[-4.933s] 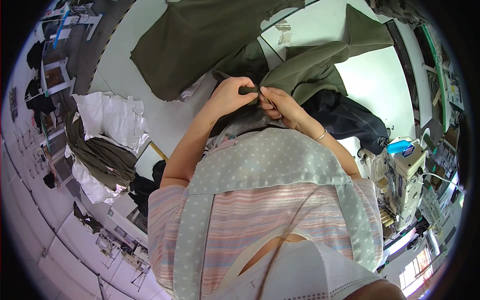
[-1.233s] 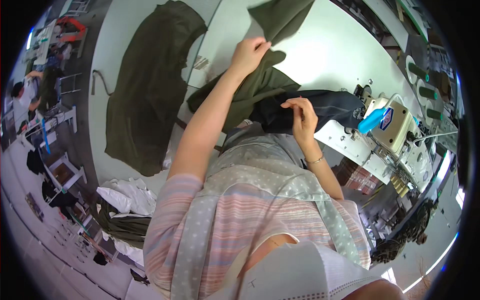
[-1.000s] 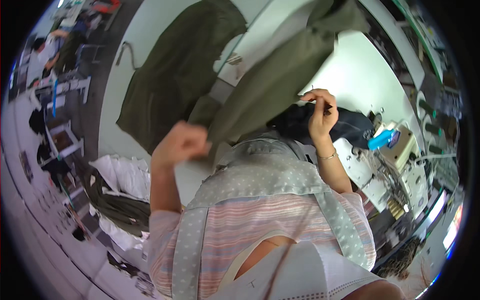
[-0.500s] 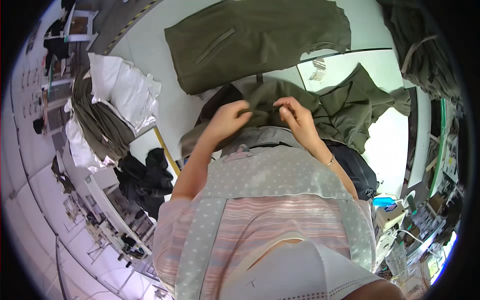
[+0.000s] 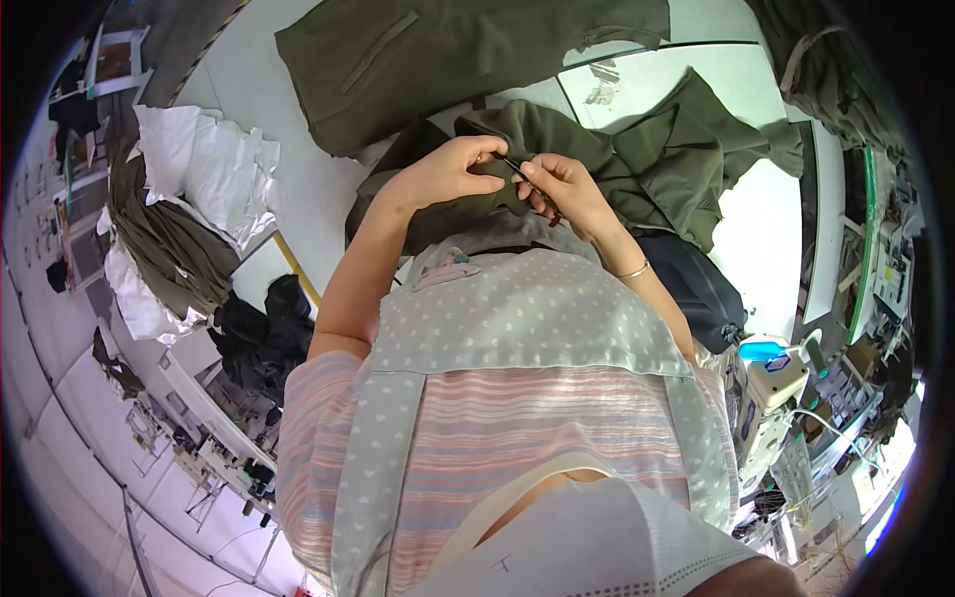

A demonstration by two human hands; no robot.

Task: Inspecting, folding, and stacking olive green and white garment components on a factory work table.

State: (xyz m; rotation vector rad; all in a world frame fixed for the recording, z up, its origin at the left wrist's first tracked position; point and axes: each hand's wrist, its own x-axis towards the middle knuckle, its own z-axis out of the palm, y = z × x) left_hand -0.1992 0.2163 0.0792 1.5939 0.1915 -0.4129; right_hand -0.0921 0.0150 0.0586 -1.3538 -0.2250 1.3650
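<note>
Head view: left hand (image 5: 448, 171), right hand (image 5: 557, 184) both pinched on olive garment (image 5: 637, 164) at desk (image 5: 766, 239) near edge; garment crumpled, axis unclear.

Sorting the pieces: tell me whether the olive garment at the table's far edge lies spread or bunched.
Spread: the olive garment lies flat on the white table, with few folds showing.

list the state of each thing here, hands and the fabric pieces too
left hand: closed, pinching the crumpled olive green garment
right hand: closed in a fingertip grip on a thin dark tool beside the left hand
crumpled olive green garment: bunched on the white table
flat olive green fabric panel: spread out
white cloth pieces: stacked loosely
dark bag: lying at the table edge
</note>
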